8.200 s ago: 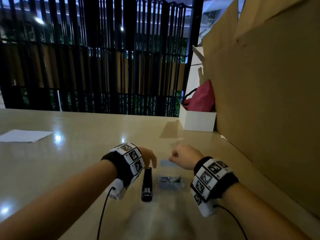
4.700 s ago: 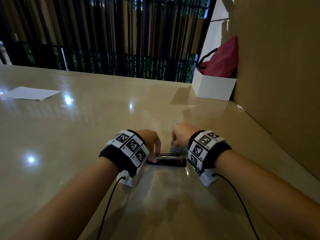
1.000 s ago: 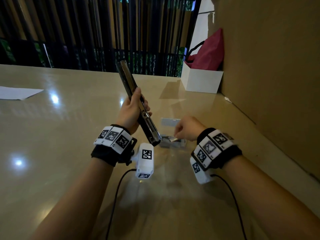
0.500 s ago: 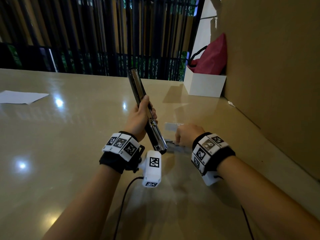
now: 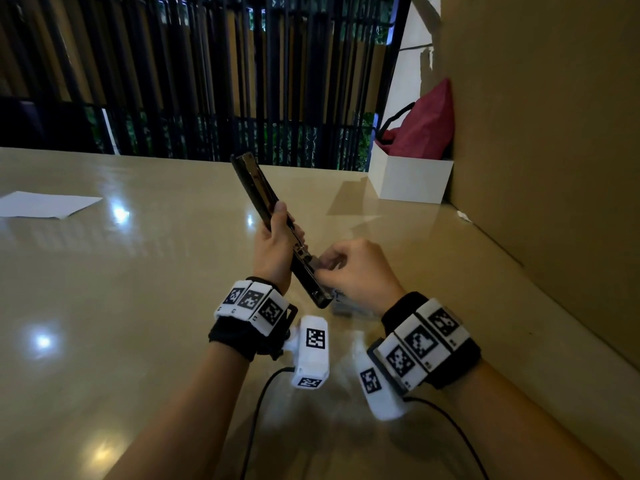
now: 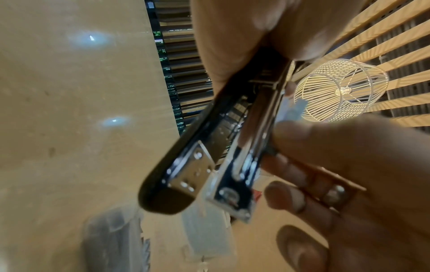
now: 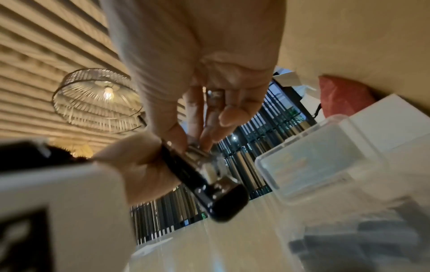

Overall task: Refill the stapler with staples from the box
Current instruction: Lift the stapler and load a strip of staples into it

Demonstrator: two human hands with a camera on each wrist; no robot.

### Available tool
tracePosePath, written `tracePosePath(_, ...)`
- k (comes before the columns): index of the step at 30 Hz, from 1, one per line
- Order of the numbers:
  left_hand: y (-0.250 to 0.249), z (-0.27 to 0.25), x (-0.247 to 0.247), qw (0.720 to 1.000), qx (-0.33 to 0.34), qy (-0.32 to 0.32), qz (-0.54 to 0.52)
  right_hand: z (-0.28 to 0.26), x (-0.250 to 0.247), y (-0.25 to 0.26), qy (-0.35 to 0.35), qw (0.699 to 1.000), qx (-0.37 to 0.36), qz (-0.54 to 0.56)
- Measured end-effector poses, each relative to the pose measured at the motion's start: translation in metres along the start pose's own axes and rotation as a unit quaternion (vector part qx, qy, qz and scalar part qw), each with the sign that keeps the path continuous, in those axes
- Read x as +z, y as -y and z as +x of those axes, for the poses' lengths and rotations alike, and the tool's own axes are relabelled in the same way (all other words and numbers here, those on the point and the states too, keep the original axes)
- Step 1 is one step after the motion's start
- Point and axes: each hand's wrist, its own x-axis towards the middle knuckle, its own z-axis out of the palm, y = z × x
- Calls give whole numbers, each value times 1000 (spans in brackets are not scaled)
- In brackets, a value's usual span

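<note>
My left hand [image 5: 281,233] grips the black stapler [image 5: 258,188] around its middle and holds it tilted above the table, its lower end near my wrists. In the left wrist view the stapler [image 6: 177,171] is hinged open, its metal magazine [image 6: 246,152] bare. My right hand [image 5: 327,263] reaches the magazine from the right and pinches a small silvery staple strip [image 7: 196,149] against it. The clear plastic staple box [image 5: 341,309] lies on the table under my right hand. Its clear lid [image 7: 321,162] lies beside it.
A beige table [image 5: 138,289] stretches left, with a white paper sheet [image 5: 45,204] far left. A white box [image 5: 408,183] holding a red bag [image 5: 427,129] stands at the back right. A cardboard wall [image 5: 540,168] lines the right edge. Dark railings close the back.
My right hand has lifted off the staple box and come up to the stapler's magazine with its fingers pinched. The left hand keeps the open stapler raised and tilted.
</note>
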Motion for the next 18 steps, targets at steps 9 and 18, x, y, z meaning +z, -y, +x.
tracePosePath(9, 0, 9, -6, 997, 29, -66, -9, -4, 14, 3, -62, 996, -32, -49)
tracePosePath(18, 0, 9, -7, 997, 9, -71, -21, 1, 18, 2, -48, 998, -29, -10)
